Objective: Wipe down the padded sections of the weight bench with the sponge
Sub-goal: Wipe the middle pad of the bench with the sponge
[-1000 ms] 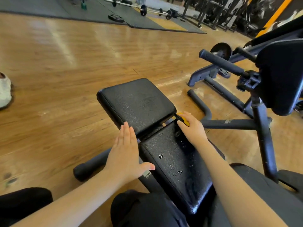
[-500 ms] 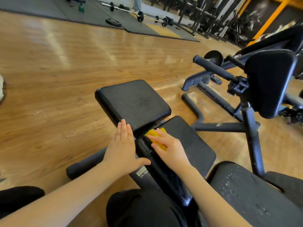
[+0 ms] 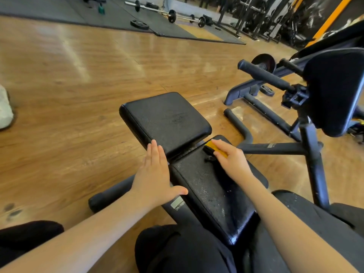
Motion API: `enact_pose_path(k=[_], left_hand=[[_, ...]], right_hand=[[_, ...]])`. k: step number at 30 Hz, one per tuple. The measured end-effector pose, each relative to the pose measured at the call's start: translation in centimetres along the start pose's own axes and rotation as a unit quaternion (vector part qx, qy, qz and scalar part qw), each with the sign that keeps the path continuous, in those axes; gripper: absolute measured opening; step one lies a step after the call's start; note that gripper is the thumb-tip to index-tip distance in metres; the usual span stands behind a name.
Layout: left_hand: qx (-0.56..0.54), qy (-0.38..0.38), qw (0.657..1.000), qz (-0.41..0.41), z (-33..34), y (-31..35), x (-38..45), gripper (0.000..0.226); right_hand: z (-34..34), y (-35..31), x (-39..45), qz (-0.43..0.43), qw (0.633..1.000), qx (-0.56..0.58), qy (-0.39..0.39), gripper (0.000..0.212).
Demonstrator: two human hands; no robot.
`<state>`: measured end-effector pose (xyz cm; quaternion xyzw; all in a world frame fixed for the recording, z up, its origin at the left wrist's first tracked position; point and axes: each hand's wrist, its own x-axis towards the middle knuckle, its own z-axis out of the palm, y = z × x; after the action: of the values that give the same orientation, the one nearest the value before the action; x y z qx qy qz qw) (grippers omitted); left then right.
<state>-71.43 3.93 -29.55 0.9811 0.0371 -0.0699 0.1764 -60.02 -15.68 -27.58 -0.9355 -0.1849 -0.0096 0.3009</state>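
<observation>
The weight bench has a black front seat pad (image 3: 165,119) and a longer black pad (image 3: 208,194) behind it that is wet with droplets. A third dark pad (image 3: 307,213) lies at lower right. My right hand (image 3: 232,162) holds the yellow sponge (image 3: 216,149) down on the far right corner of the longer pad, with only the sponge's left edge showing. My left hand (image 3: 155,174) lies flat with straight fingers at the left of the gap between the two pads, fingertips touching the seat pad's near edge.
Another machine stands at right with a black pad (image 3: 334,91), a foam handle (image 3: 262,73) and a steel post (image 3: 315,170). A barbell (image 3: 169,13) and a weight plate (image 3: 139,24) lie on the far mats. A white shoe (image 3: 5,113) is at the left edge.
My right hand slid the sponge left along the pad's far edge, then back to its right corner. My left hand stayed in place.
</observation>
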Motion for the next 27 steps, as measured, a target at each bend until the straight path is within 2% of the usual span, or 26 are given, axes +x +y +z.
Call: enact_pose_path(k=[4,8,11,19,21,23,24,27], left_hand=[[0.003,0.001,1.000,-0.001,0.2,-0.2,0.0,0.130],[0.014,0.004,1.000,0.001,0.2,-0.3,-0.1,0.130],[0.019,0.007,1.000,-0.003,0.2,-0.3,-0.2,0.130],[0.011,0.006,1.000,-0.013,-0.3,0.2,-0.4,0.128],[0.016,0.013,1.000,0.000,-0.3,0.3,-0.5,0.124],[0.037,0.021,0.999,0.028,-0.2,0.5,-0.4,0.119],[0.041,0.020,0.998,0.036,-0.2,0.5,-0.3,0.117],[0.036,0.005,0.998,0.047,-0.2,0.2,0.2,0.116]], right_hand=[[-0.6,1.0,2.9,0.090,0.995,-0.010,0.034,0.039],[0.3,-0.3,2.3,0.122,0.990,0.011,0.071,0.038],[1.4,-1.8,-0.4,0.092,0.994,0.032,0.047,0.040],[1.6,-3.9,-7.5,-0.094,0.991,0.011,-0.092,0.044],[0.9,-4.1,-8.0,-0.074,0.993,0.045,-0.081,0.043],[0.4,-4.1,-7.7,-0.030,0.995,0.089,-0.012,0.041],[0.4,-4.1,-7.6,-0.026,0.995,0.101,-0.003,0.041],[2.0,-4.4,-7.7,-0.094,0.990,0.064,-0.079,0.043]])
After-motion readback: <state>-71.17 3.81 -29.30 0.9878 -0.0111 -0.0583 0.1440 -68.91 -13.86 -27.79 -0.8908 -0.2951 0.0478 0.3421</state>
